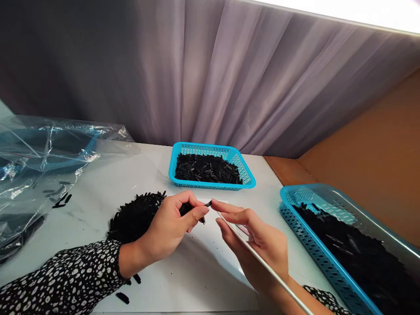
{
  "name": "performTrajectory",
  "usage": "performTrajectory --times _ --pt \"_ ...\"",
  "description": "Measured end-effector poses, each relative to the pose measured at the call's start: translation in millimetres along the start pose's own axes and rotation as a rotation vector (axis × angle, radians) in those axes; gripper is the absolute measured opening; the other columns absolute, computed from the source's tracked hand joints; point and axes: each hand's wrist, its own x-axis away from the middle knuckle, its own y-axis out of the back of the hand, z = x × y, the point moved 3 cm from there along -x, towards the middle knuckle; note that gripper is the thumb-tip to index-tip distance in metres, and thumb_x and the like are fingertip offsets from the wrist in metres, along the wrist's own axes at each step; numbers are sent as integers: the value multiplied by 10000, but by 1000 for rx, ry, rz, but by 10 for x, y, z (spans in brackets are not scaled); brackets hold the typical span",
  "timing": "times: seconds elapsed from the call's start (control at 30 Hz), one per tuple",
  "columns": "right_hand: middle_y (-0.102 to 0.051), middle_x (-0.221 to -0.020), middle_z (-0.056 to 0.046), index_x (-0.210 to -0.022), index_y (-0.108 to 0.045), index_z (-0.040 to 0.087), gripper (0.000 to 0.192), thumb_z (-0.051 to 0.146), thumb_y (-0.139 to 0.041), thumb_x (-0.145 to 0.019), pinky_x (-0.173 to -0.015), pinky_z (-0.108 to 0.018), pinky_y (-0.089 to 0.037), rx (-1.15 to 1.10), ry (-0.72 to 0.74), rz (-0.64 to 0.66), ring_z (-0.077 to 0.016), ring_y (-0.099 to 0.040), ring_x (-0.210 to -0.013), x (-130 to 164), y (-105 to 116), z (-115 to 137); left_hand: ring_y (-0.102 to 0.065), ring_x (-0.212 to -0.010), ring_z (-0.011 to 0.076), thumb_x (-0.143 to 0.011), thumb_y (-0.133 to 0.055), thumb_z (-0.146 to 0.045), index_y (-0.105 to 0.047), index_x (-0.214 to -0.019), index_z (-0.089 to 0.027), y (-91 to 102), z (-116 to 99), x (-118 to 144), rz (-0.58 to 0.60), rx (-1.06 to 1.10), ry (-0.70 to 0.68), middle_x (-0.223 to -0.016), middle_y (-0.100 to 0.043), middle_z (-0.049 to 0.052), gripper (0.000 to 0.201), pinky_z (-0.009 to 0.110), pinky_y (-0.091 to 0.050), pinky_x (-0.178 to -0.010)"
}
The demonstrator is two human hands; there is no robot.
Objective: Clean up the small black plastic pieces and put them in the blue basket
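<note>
My left hand (pixel 173 223) is closed around several small black strips (pixel 186 208), pinching one short black piece (pixel 208 204) between thumb and forefinger. Close beside it, my right hand (pixel 257 238) reaches its forefinger to the end of that piece. A long thin white rod or cord (pixel 265 262) runs from near its fingertips down to the lower right. Something pinkish and shiny (pixel 243 229) shows within the right hand, too covered to name. Behind my left hand lies a heap of black strips (pixel 138 216) on the white table (pixel 197 280).
A blue perforated basket (pixel 211 186) of black strips stands at the back. Another blue basket (pixel 328 267), also with black pieces, is at the right. Clear plastic bags (pixel 49 148) lie at the left. A grey curtain (pixel 210 78) hangs behind; a brown panel (pixel 367 153) stands right.
</note>
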Motion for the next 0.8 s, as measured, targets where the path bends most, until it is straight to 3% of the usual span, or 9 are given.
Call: performTrajectory --times 0.13,0.3,0.43,0.53,0.8 --pt "-795 -1034 -86 -851 -636 241 46 223 -672 -871 -752 -365 -642 13 -26 -24 -258 -771 -914 16 -16 8 -363 -481 76 -838 -666 -401 -576 -690 -183 7 15 -2 1 8 18 -528 -455 -75 279 223 -329 -488" --pt "-803 -991 -67 -834 -652 249 75 194 -646 -885 -673 -317 -634 56 40 -11 -250 -774 -890 16 -38 43 -359 -471 77 -829 -669 -403 -578 -687 -183 -9 12 -1 14 8 48 -508 -447 -77 277 221 -322 -478" --pt "-795 -1027 -79 -800 -643 252 155 154 -596 -910 -665 -344 -624 155 185 -16 -225 -763 -764 31 -58 12 -343 -472 72 -823 -672 -381 -572 -676 -180 -32 -17 19 11 37 62 -502 -441 -80 268 218 -306 -478" --pt "-791 -1032 -103 -885 -674 240 160 112 -579 -903 -631 -359 -605 160 328 -2 -206 -723 -686 45 -73 5 -314 -470 68 -813 -683 -374 -568 -668 -180 -44 -27 36 6 84 80 -495 -421 -86 268 218 -287 -476" --pt "-746 -1152 -162 -1063 -641 231 306 8 -559 -871 -685 -427 -584 256 452 20 -268 -719 -901 70 -52 38 -287 -462 57 -793 -726 -425 -561 -665 -174 -84 -7 53 71 273 148 -486 -415 -86 326 220 -241 -473"
